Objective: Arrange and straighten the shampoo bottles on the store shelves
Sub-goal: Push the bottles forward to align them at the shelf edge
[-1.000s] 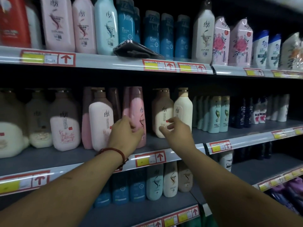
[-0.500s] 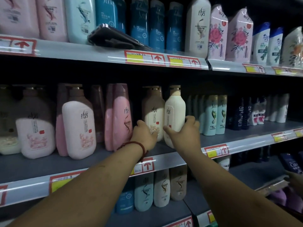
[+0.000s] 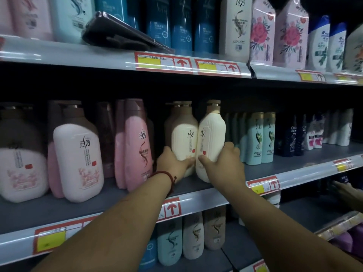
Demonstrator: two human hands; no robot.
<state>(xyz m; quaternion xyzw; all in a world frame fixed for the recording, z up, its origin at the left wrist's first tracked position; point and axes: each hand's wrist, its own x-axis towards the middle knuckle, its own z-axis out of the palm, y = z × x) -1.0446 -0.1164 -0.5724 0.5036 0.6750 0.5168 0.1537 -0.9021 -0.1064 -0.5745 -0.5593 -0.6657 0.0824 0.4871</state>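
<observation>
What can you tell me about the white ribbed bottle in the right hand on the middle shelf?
The white ribbed bottle is tall and cream-white, plastic by its look, with vertical ribs, a tan cap over a gold ring, black characters and a small red square in front. It seems to stand near the front edge of the middle shelf, nearly upright. The right hand grips its lower body, thumb in front. Its left side meets the neighbouring cream bottle.
</observation>
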